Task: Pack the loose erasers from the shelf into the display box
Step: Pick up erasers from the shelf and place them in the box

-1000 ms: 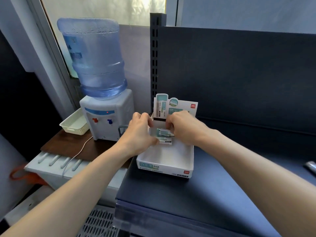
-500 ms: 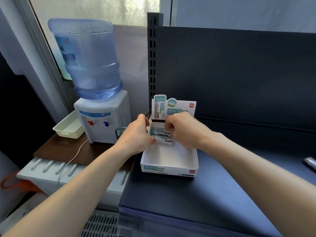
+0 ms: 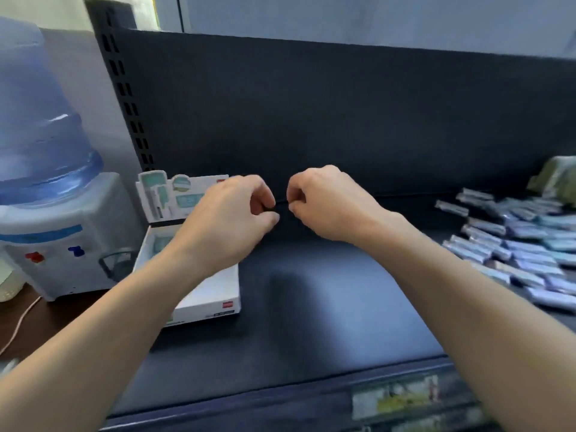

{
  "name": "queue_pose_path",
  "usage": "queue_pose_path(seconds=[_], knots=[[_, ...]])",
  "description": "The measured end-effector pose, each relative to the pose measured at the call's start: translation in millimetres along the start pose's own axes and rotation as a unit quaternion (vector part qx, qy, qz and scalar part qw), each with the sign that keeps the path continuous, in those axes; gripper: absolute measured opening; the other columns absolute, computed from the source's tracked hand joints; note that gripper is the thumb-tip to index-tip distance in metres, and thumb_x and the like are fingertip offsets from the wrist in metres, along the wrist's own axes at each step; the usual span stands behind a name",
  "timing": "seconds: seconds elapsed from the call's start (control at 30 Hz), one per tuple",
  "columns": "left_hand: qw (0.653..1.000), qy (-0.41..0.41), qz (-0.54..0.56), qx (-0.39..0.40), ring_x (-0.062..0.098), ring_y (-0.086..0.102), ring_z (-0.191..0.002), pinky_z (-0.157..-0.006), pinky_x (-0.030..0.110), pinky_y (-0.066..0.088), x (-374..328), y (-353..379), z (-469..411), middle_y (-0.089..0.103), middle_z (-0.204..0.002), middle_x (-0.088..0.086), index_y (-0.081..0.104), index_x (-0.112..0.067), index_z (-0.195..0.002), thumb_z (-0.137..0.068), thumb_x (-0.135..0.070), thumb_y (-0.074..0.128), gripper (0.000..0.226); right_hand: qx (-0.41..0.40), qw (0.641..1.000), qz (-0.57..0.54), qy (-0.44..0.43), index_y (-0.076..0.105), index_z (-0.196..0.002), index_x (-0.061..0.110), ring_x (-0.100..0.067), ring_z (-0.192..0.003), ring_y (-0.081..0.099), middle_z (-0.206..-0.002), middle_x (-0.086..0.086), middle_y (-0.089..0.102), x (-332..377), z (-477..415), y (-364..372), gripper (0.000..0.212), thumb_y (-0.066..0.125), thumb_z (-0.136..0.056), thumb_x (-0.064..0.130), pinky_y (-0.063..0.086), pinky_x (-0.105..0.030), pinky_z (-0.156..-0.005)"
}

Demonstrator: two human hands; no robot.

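Sitting at the left edge of the shelf [image 3: 311, 307], the display box [image 3: 218, 308] holds only a few packed erasers [image 3: 160, 243] at its back. The left hand [image 3: 227, 219] and right hand [image 3: 330, 204] hover mid-shelf, fingers curled on nothing visible. The loose erasers [image 3: 523, 244] heap near the right edge; most packing looks undone.

Over on the left stands a white water dispenser [image 3: 62, 232], a blue bottle [image 3: 40, 120] upended on top of it, red tap [image 3: 34, 256] and blue tap [image 3: 76, 251] on its front, a pale cable [image 3: 18, 325] trailing over the brown tabletop [image 3: 46, 316] below it, and a black slotted upright [image 3: 124, 95] just to its right.
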State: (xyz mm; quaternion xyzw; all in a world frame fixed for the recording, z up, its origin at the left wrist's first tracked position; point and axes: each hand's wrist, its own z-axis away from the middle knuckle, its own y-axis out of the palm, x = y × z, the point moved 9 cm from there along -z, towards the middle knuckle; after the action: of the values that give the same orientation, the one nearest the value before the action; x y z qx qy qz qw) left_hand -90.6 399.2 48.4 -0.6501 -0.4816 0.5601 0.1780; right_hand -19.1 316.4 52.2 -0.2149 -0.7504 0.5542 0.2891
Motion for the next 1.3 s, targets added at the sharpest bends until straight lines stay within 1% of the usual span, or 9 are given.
queue_pose_path(seconds=[0.1,0.3,0.47,0.6,0.63,0.8,0.93,1.1,1.3], knots=[[0.998,0.057,0.016,0.035,0.004,0.054,-0.070,-0.063,0.022,0.042,-55.1,30.6,-9.4,0.061,-0.077,-0.009,0.064,-0.023,-0.085,-0.082,-0.023,0.066,0.004,-0.018,0.997,0.016,0.067,0.064,-0.097,0.017,-0.028,-0.085,0.057,-0.092,-0.004,0.055,-64.1,23.2,-25.1,0.013,0.054,-0.090,0.019,0.047,-0.031,-0.068],[0.986,0.121,0.038,0.111,0.005,0.055,-0.066,-0.060,0.019,0.043,-156.5,106.5,-26.7,0.060,-0.073,-0.008,0.064,-0.022,-0.085,-0.085,-0.022,0.064,0.000,-0.045,0.980,0.034,0.190,0.067,-0.086,0.020,-0.032,-0.091,0.063,-0.099,-0.010,0.067,-205.8,80.5,-70.0,0.013,0.056,-0.083,0.013,0.054,-0.037,-0.080],[0.974,0.151,0.044,0.165,0.002,0.048,-0.056,-0.046,0.009,0.038,-239.3,183.8,-40.1,0.056,-0.067,-0.012,0.065,-0.018,-0.086,-0.086,-0.019,0.062,0.004,-0.058,0.963,0.040,0.260,0.068,-0.085,0.015,-0.032,-0.088,0.063,-0.095,-0.012,0.070,-316.9,135.2,-99.6,0.019,0.053,-0.083,0.005,0.055,-0.039,-0.079],[0.968,0.161,0.032,0.188,0.003,0.050,-0.063,-0.058,0.020,0.041,-291.0,236.0,-51.5,0.054,-0.072,-0.014,0.063,-0.018,-0.085,-0.087,-0.020,0.063,0.003,-0.036,0.957,0.034,0.284,0.069,-0.088,0.010,-0.026,-0.064,0.059,-0.092,-0.011,0.069,-381.1,165.5,-104.8,0.022,0.050,-0.085,0.001,0.057,-0.037,-0.066],[0.968,0.160,0.027,0.193,0.007,0.051,-0.066,-0.062,0.023,0.041,-300.5,247.0,-54.0,0.054,-0.073,-0.014,0.062,-0.019,-0.084,-0.087,-0.020,0.063,0.003,-0.032,0.956,0.033,0.289,0.069,-0.088,0.010,-0.027,-0.065,0.061,-0.092,-0.011,0.070,-394.4,171.1,-105.5,0.022,0.049,-0.085,0.001,0.057,-0.038,-0.068],[0.966,0.143,-0.011,0.215,0.015,0.051,-0.080,-0.072,0.025,0.041,-325.7,286.9,-64.6,0.056,-0.088,-0.004,0.065,-0.013,-0.095,-0.089,-0.019,0.061,0.009,-0.011,0.949,0.032,0.314,0.071,-0.091,0.006,-0.035,-0.087,0.067,-0.093,-0.014,0.072,-446.8,191.9,-105.7,0.021,0.052,-0.083,0.000,0.058,-0.041,-0.078],[0.964,0.127,-0.032,0.231,0.010,0.049,-0.071,-0.060,0.022,0.037,-329.9,305.8,-75.3,0.053,-0.086,-0.006,0.065,-0.012,-0.097,-0.090,-0.019,0.059,0.012,-0.010,0.943,0.030,0.331,0.071,-0.091,0.008,-0.035,-0.089,0.065,-0.095,-0.014,0.070,-472.1,199.0,-105.0,0.019,0.055,-0.082,0.001,0.057,-0.042,-0.079],[0.958,0.127,-0.043,0.254,0.016,0.054,-0.079,-0.069,0.025,0.041,-331.6,327.1,-89.5,0.064,-0.093,0.001,0.067,-0.011,-0.096,-0.089,-0.018,0.059,0.013,-0.010,0.933,0.025,0.359,0.070,-0.093,0.007,-0.035,-0.091,0.063,-0.098,-0.014,0.068,-484.1,200.8,-100.8,0.018,0.055,-0.084,0.002,0.056,-0.041,-0.081],[0.951,0.137,-0.063,0.272,0.021,0.062,-0.076,-0.061,0.027,0.042,-330.7,350.7,-104.1,0.071,-0.088,0.006,0.071,-0.010,-0.086,-0.086,-0.015,0.064,0.009,0.011,0.929,0.021,0.370,0.069,-0.095,0.007,-0.035,-0.092,0.062,-0.102,-0.014,0.067,-486.0,191.6,-90.5,0.014,0.060,-0.086,0.011,0.054,-0.040,-0.081]])
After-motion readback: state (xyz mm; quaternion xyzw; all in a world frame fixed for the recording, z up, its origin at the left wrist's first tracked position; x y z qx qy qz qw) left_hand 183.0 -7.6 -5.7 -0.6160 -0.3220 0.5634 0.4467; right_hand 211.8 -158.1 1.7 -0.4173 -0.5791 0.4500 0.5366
